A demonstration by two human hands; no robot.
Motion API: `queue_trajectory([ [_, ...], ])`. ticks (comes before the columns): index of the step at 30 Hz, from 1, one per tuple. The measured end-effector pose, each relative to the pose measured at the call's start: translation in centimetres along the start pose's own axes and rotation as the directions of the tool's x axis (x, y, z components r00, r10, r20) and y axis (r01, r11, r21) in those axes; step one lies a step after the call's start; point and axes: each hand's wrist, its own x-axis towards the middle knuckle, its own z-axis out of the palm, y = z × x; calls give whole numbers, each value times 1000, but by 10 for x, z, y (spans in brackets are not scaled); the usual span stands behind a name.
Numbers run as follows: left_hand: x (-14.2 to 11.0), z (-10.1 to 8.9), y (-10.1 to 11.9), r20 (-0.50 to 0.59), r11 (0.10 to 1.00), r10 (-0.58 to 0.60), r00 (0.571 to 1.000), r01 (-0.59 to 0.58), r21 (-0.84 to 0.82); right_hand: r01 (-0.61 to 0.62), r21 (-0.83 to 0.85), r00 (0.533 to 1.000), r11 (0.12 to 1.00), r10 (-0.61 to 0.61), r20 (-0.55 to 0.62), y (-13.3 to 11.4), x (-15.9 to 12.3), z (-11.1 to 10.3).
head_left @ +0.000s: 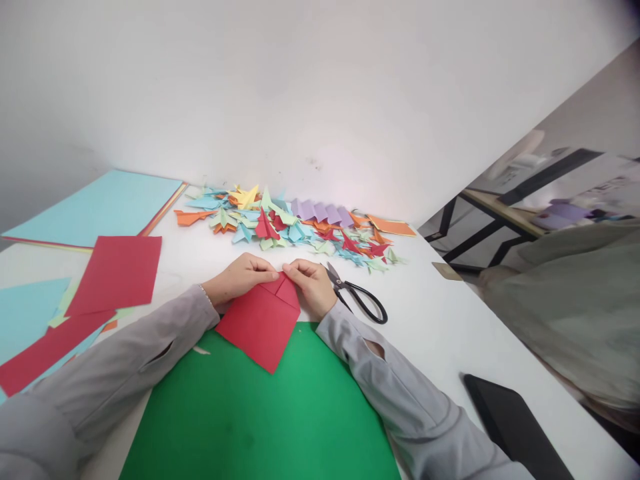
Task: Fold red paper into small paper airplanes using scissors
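Note:
A red sheet of paper (263, 323) is held up at its far end, where two corners are folded in to the middle. My left hand (245, 275) pinches the top of the folded end from the left. From the right, my right hand (311, 283) grips the same end, its thumb near the tip. The sheet's lower corner hangs over a green mat (260, 413). Just right of my right hand lie black-handled scissors (363, 300).
Small folded paper pieces (290, 223) in several colours are heaped along the wall. Large coloured sheets (100, 207) and a red sheet (120, 273) lie at left. A black tablet-like device (515, 427) lies at right, near another person's clothing (580, 300).

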Motion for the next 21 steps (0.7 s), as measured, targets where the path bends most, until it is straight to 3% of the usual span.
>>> queue_trajectory([
  [11,1,2,-2,-9,971,34,999,-31,236,84,-207,995,975,-71,69,-1,-2,0],
  [15,0,2,0,13,981,49,999,-51,186,62,-200,997,978,-53,52,-1,-2,0],
  [21,-4,5,5,-36,1000,0,999,0,10,25,-108,998,994,-31,-56,2,0,-1],
])
